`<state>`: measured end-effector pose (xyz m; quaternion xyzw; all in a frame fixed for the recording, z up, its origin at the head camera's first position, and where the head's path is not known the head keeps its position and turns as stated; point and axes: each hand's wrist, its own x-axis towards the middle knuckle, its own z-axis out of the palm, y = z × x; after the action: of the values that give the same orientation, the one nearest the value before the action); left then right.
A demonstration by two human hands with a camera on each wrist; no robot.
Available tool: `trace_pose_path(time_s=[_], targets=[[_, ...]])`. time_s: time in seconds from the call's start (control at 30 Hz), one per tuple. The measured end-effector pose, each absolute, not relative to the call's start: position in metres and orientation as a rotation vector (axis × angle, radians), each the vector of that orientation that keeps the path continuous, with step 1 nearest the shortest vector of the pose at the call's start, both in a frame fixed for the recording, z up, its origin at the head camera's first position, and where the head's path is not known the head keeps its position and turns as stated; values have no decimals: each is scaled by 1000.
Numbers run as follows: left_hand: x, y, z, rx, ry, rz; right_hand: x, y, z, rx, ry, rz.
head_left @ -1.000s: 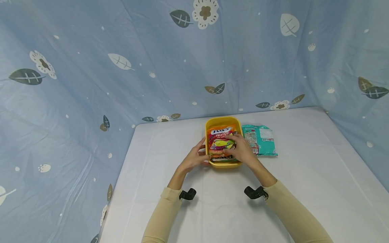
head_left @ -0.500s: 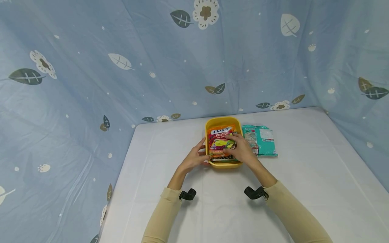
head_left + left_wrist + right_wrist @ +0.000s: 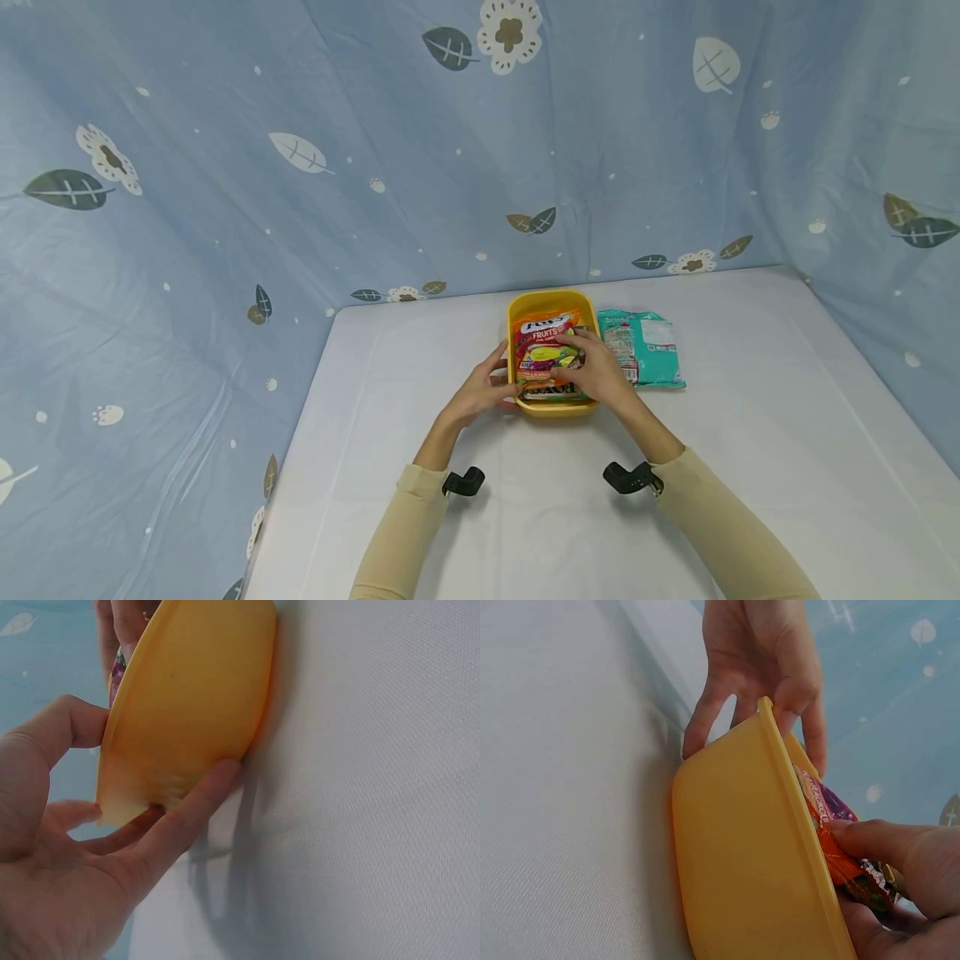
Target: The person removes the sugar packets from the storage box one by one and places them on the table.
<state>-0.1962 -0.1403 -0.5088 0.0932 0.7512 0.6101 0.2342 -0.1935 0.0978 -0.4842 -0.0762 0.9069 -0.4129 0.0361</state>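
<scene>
A yellow plastic tub (image 3: 557,410) stands on the white-covered table. Inside it lies an orange and red "Fox's Fruits" candy bag (image 3: 542,346), on top of a darker bag (image 3: 551,392) that shows along the near edge. My left hand (image 3: 480,390) holds the tub's left side, thumb at the rim and fingers spread on the outer wall, as the left wrist view also shows. Reaching over the right rim, my right hand (image 3: 596,371) grips the candy bag; in the right wrist view the thumb (image 3: 870,836) presses on it, and the other fingers are partly hidden behind the tub wall.
A teal snack bag (image 3: 660,350) lies flat on the table just right of the tub. Behind the table hangs a blue curtain (image 3: 420,183) with leaf and flower prints. A black camera mount sits on each wrist.
</scene>
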Motion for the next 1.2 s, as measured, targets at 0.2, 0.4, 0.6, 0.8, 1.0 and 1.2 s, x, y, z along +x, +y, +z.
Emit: trace_pose_path(time_s=[0.2,0.4,0.6,0.8,1.0,1.2], targets=[[-198,-141,-508,255,2029,1675,-194,99,-486,-234,2782,-1282],[-193,-141,-493,261,1984,1685,-194,100,-486,-255,2790,-1279],[-186,-140,-479,262,1982,1693,-194,100,-487,-260,2799,-1285],[-187,-140,-480,255,1979,1693,-195,100,-487,-268,2797,-1299],[-188,-140,-480,267,1982,1687,-194,100,-485,-255,2783,-1329],[-191,-141,-489,269,1992,1691,-193,99,-483,-255,2784,-1338]])
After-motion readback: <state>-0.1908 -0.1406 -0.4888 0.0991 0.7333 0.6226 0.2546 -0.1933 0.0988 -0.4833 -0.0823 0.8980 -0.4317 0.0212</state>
